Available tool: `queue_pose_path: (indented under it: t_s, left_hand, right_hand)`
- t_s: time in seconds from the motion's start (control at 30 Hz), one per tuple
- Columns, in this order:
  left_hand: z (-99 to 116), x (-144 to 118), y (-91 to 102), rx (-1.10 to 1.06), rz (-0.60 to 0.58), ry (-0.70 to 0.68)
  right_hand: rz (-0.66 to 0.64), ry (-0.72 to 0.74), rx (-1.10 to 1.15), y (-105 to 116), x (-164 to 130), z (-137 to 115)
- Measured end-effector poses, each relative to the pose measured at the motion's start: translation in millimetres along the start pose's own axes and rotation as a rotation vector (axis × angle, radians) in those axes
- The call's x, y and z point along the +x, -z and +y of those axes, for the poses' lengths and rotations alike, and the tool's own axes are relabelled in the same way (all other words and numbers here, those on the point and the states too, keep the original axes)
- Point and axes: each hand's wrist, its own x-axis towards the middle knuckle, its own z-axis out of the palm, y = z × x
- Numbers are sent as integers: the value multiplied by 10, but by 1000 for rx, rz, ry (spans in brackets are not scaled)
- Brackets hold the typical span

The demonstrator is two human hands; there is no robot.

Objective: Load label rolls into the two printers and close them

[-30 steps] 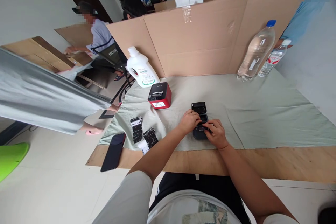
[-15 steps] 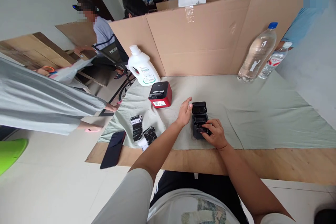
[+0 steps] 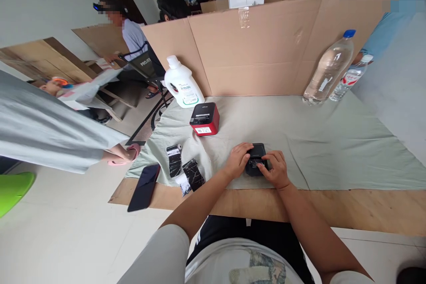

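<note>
Head view, looking down on a table (image 3: 333,206) covered by a pale green cloth (image 3: 319,142). Just below frame centre, a small black printer (image 3: 255,159) sits on the cloth near its front edge, lid down. Left hand (image 3: 237,159) curled against the printer's left side, fingers on its top; right hand (image 3: 275,169) closed over its right and front, fingertips on the top face. Both hands grip the printer between them. Left of centre, farther back, a red printer (image 3: 204,119) with a black top. Behind it, a white jug (image 3: 181,84) stands against the cardboard screen (image 3: 266,49) that walls the back of the table. Lower left of the cloth: two black label rolls (image 3: 173,159), (image 3: 193,173), lying side by side, part unrolled. A dark phone (image 3: 143,187) lies on the bare table edge beside them, overhanging the corner. Upper right: a tall clear bottle (image 3: 329,69) with blue cap, a smaller bottle (image 3: 351,77) just behind it. Upper left of frame: a seated person (image 3: 131,40) at another table; a grey-clad person (image 3: 49,133) crosses the left edge.
</note>
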Motion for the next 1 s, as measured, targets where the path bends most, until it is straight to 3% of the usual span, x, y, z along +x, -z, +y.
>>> queue_pose_path:
  t_s: [0.27, 0.53, 0.77, 1.0]
  left_hand:
    - [142, -193, -120, 310, -55, -20]
    - [198, -195, -117, 342, -84, 5]
    - [124, -287, -170, 209, -66, 21]
    - [-158, -440, -334, -114, 175, 211]
  right_hand:
    - [-25, 24, -55, -12, 11, 4]
    - [-136, -89, -248, -1, -19, -98]
    - [-242, -162, -364, -53, -76, -284]
    - [-264, -401, -500, -290, -135, -550]
